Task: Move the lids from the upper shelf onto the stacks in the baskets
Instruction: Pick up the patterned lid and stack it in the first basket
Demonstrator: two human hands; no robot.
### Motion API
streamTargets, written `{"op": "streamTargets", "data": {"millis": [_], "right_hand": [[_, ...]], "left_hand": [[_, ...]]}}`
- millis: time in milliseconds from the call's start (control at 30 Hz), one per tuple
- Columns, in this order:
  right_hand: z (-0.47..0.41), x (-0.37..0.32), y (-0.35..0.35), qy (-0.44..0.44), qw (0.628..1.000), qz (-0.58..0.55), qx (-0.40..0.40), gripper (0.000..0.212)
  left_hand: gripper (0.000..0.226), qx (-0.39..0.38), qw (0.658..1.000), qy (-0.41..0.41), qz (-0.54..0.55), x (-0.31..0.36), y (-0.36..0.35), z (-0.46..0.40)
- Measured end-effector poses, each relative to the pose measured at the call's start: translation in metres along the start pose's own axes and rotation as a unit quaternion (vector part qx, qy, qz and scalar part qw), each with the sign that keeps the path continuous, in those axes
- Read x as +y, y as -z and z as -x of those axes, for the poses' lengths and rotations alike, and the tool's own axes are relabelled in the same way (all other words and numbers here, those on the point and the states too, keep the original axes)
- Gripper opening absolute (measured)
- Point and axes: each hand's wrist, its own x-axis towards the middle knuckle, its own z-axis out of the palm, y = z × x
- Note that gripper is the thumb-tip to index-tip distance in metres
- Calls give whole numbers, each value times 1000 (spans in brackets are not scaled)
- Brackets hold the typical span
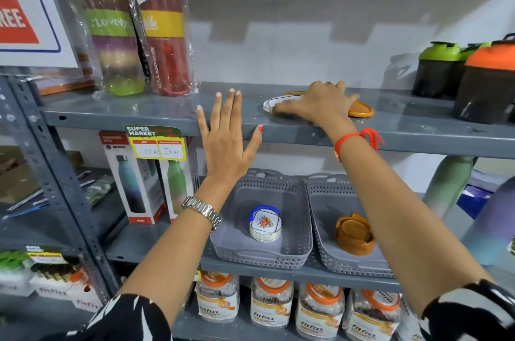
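Lower centre, our left grey perforated plastic basket holds a white floral lid stack; the right basket holds an orange stack. On the grey metal upper shelf, our right hand lies flat over a white round lid and an orange lid, its grip uncurled; our left hand is spread and holds nothing.

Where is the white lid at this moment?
In the head view, the white lid lies on the upper shelf, right of centre, partly under the right hand, with the orange lid just to its right.

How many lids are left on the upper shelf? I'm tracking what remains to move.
2: a white lid and an orange lid, both partly under the right hand; more may be hidden beneath it.
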Motion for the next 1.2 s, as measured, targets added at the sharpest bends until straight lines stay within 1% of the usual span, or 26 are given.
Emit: {"op": "streamTargets", "data": {"millis": [100,167,233,267,367,600,700,767,867,1033,1100,1200], "right_hand": [[13,4,3,-4,999,-18,36,89],[24,9,2,-5,997,-13,70,94],[37,15,0,-10,990,-14,142,101],[45,18,-1,-14,984,-16,176,101],[69,23,-7,-11,969,-14,245,97],[110,29,-32,37,908,-75,410,93],[124,28,-38,48,884,-96,455,91],[129,27,-40,50,881,-107,459,91],[133,28,-45,49,884,-131,446,92],[150,38,-73,27,894,-171,414,94],[162,45,-94,14,909,-171,380,94],[175,52,-129,-29,940,-177,291,97]], "left_hand": [[67,1,1000,-1,2,0,-1,0],[67,3,1000,0,6,0,-1,0],[67,6,1000,-2,6,0,-2,0],[67,7,1000,-1,4,0,-2,0],[68,8,1000,2,4,0,-3,0],[70,21,1000,2,18,2,-2,1],[75,12,1000,-2,17,2,-2,2],[79,4,1000,0,13,2,-1,1],[82,7,1000,-3,15,1,-2,0],[70,34,999,-6,7,2,-4,1],[67,35,999,-1,9,2,-4,1],[64,41,999,-7,6,2,-5,2]]}}
